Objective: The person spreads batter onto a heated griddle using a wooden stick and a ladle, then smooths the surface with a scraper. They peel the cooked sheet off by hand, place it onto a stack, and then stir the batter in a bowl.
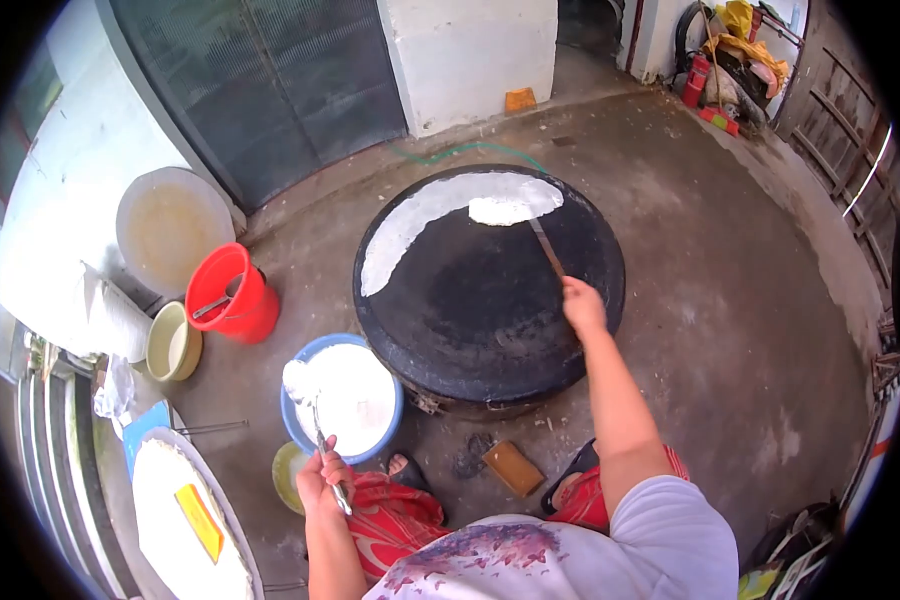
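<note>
My right hand (584,303) is closed round the handle of a spreader (547,248) that reaches across a large round black griddle (470,310). At its far end lies a thick white mass of batter (505,208), which hides the spreader's head. A thin white band of batter (405,230) curves along the griddle's far and left rim. My left hand (325,478) grips a metal ladle (319,425) by its handle. The ladle's white-coated bowl is over a blue basin (398,410) of white batter.
Left of the griddle stand a red bucket (260,310) with a utensil inside and a yellowish bucket (192,355). A round tray (150,440) bears white sheets and a yellow scraper (200,522). A brown block (513,468) lies between my feet. A green hose (470,148) runs behind the griddle.
</note>
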The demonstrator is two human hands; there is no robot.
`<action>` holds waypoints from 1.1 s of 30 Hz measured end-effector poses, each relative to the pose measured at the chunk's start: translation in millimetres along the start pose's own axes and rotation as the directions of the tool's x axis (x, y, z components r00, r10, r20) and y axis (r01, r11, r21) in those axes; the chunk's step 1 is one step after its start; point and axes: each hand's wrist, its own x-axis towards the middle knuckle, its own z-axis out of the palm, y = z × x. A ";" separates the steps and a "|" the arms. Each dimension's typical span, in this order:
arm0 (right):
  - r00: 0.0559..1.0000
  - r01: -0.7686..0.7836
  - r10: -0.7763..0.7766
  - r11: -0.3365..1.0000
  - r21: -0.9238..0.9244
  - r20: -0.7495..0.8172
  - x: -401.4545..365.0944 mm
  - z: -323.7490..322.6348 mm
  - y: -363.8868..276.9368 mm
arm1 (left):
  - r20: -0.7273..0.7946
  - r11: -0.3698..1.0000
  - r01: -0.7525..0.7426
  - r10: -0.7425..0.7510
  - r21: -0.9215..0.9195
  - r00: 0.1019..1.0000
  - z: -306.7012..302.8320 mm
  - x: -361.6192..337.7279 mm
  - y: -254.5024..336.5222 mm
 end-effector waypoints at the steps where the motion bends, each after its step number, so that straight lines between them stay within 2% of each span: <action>1: 0.997 0.036 -0.034 0.999 -0.034 0.072 -7.3 10.0 -17.2 | -0.003 1.000 0.001 -0.001 -0.001 1.000 0.0 -0.1 -0.1; 2: 0.992 0.083 -0.073 0.992 -0.099 0.099 -6.2 24.1 -19.9 | -0.002 1.000 0.001 -0.001 -0.015 1.000 1.1 0.3 0.5; 4: 0.982 0.117 -0.095 0.984 -0.134 0.161 -6.3 12.5 -38.9 | 0.002 0.999 -0.011 0.011 -0.036 1.000 3.3 -0.2 2.9; 6: 0.998 -0.012 0.022 0.982 -0.187 0.052 -9.1 -7.1 -53.5 | -0.018 0.999 0.004 -0.005 -0.044 1.000 2.3 -1.7 4.5; 7: 0.995 -0.093 0.090 0.988 -0.123 -0.032 -6.3 -7.3 -53.0 | -0.016 0.999 0.000 -0.001 -0.041 1.000 1.3 -2.0 4.5; 8: 0.996 -0.090 0.088 0.988 -0.128 -0.024 -4.1 4.3 -47.1 | -0.021 0.999 -0.004 0.003 -0.049 1.000 -0.6 -3.1 4.8; 10: 0.981 0.151 -0.138 0.985 -0.089 0.135 -2.1 30.7 -43.0 | -0.034 0.999 -0.018 0.017 -0.033 0.999 0.3 -1.3 5.2; 11: 0.969 0.151 -0.117 0.978 -0.146 0.218 -2.7 38.3 -48.0 | -0.037 0.999 -0.017 0.015 -0.036 0.999 0.5 0.7 4.5; 14: 0.948 0.211 -0.153 0.958 -0.192 0.280 -7.4 24.3 -51.4 | -0.043 0.999 -0.037 0.035 -0.037 0.998 1.5 0.5 6.5; 16: 0.985 0.130 -0.084 0.939 -0.319 0.153 -31.5 -10.9 -67.4 | -0.049 0.999 -0.035 0.036 0.018 0.998 2.3 -1.0 6.5; 17: 1.000 0.005 -0.007 0.951 -0.309 -0.005 -34.7 -13.7 -57.6 | -0.046 0.999 -0.038 0.038 0.007 0.998 2.6 -0.9 6.6; 18: 0.996 -0.053 0.030 0.962 -0.269 -0.089 -30.4 -12.7 -38.9 | -0.036 1.000 -0.026 0.026 0.002 0.999 1.7 -1.8 5.9; 20: 0.997 0.059 -0.059 0.998 -0.001 -0.039 -16.9 20.2 4.4 | -0.033 1.000 -0.014 0.014 0.001 0.999 0.5 -2.9 6.7; 21: 0.995 0.089 -0.084 0.992 -0.089 0.054 -27.8 27.3 -14.8 | -0.030 1.000 -0.017 0.017 0.004 0.999 0.1 -0.9 7.3; 24: 0.948 0.250 -0.222 0.963 -0.103 0.228 -26.9 59.2 -42.2 | -0.040 1.000 -0.024 0.025 0.014 0.999 1.4 -1.2 5.4; 26: 0.968 0.150 -0.106 0.972 -0.182 0.229 -30.4 42.1 -80.5 | -0.041 0.999 -0.039 0.040 0.024 0.998 4.2 -1.9 7.8; 28: 0.986 0.093 -0.055 0.965 -0.245 0.158 -24.3 41.9 -89.9 | -0.036 0.999 -0.040 0.042 0.036 0.999 0.9 -3.0 5.0; 30: 0.953 0.225 -0.181 0.960 -0.168 0.243 -16.2 60.5 -72.5 | -0.045 0.999 -0.035 0.036 0.033 0.998 0.9 -6.1 5.2; 31: 0.951 0.228 -0.183 0.959 -0.167 0.248 -12.8 59.7 -65.8 | -0.046 0.999 -0.042 0.044 0.029 0.998 1.5 -6.6 5.4; 33: 0.865 0.354 -0.299 0.933 -0.068 0.402 -9.0 48.7 -49.3 | -0.051 0.999 -0.049 0.050 0.020 0.997 0.3 -7.5 6.5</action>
